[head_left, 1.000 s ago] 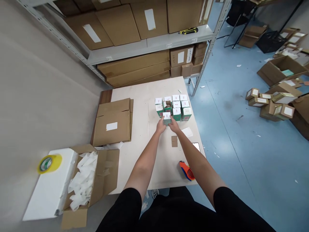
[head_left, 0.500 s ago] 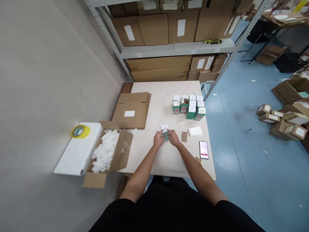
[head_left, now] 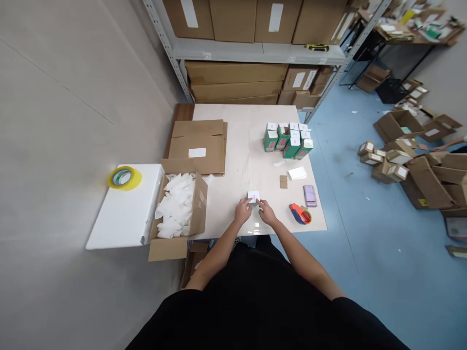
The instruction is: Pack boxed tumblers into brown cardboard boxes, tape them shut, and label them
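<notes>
A small carton (head_left: 253, 195) with a white printed top stands near the front edge of the table, between my hands. My left hand (head_left: 243, 211) grips its left side, with the fingers at the near left corner. On the opposite side my right hand (head_left: 267, 212) holds it, fingertips at the right edge of the top. Most of the carton below its top is hidden from this angle. Right of my right hand lies a red and blue tape dispenser (head_left: 299, 214). A small piece of brown cardboard (head_left: 283, 182) is farther up the table.
Several green and white cartons (head_left: 292, 148) stand at the back right. White paper (head_left: 297, 173) and a phone (head_left: 310, 195) lie nearer. At left are flattened cardboard (head_left: 199, 138), a box of white packing material (head_left: 199, 209) and yellow tape (head_left: 124, 178). Shelving (head_left: 233, 52) stands behind.
My view has tilted down and shifted, bringing the whole tape dispenser into sight. The carton now sits lower between my hands, and my right fingers have loosened slightly across its top.
</notes>
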A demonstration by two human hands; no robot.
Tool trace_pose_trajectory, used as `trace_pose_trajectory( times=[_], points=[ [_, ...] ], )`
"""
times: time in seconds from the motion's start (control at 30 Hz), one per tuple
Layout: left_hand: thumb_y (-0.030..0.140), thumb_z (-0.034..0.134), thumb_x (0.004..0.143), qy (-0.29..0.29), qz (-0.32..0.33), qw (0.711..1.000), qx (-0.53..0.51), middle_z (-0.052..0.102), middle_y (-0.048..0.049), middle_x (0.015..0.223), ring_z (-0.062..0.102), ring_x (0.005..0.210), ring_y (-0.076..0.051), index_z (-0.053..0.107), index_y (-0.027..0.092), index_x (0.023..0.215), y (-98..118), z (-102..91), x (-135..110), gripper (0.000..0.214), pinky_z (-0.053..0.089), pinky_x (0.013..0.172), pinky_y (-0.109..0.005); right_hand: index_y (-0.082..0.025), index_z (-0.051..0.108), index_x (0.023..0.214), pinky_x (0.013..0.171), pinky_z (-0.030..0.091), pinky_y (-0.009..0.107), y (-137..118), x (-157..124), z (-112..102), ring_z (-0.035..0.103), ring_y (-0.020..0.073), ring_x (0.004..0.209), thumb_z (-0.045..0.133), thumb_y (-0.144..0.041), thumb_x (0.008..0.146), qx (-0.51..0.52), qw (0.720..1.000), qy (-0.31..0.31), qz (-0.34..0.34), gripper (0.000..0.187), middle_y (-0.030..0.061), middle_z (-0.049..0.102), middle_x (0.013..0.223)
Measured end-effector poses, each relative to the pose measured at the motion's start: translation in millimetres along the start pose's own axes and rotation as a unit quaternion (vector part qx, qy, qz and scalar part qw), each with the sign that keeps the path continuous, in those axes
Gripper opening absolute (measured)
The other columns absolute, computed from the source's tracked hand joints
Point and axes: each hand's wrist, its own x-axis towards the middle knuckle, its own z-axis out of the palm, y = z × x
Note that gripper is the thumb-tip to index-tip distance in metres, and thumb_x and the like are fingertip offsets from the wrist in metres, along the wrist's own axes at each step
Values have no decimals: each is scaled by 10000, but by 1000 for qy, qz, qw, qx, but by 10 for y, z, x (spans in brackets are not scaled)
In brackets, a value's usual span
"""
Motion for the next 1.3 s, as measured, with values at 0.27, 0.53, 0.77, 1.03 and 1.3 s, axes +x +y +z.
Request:
trace_pose_trajectory(
  times=[0.27,0.53,0.77,1.03,1.3],
  points=[
    [266,718,915,-75,81,992,66,404,-110,1684,568,1403,-296,497,261,1583,-80,-298,300,703,511,1096,-369,-301,433,1629,1134,522,480,-164,-141,95,652,233,1248,481,-57,839,46,998,38,22,829,89,484,1623],
    [435,774,877,-65,38,983,165,613,-142,1401,691,1158,-279,546,215,1501,79,-231,312,699,518,927,-319,-260,364,1661,1064,556,461,-172,-88,-117,731,233,1074,561,-135,869,74,993,18,92,826,124,560,1568],
    [411,540,1033,-65,16,981,180,671,-136,1310,673,1156,-277,510,257,1561,188,-152,254,551,505,945,-346,-260,434,1625,1054,562,433,-121,-16,-230,731,251,1168,593,-127,880,75,993,-12,88,773,90,670,1451],
    [354,744,910,-107,96,960,240,629,-139,1380,540,1321,-322,648,254,1354,269,-252,358,465,493,1029,-395,-226,461,1610,1110,526,444,-32,7,-261,671,278,1302,605,-134,897,69,994,-42,76,734,109,661,1471],
    [368,750,887,-125,139,949,254,649,-237,1265,591,1259,-385,684,120,1244,339,-165,438,440,491,1043,-434,-239,345,1671,1121,512,466,-3,-26,-283,648,295,1329,597,-133,891,58,995,-58,54,827,118,674,1451]
  ],
)
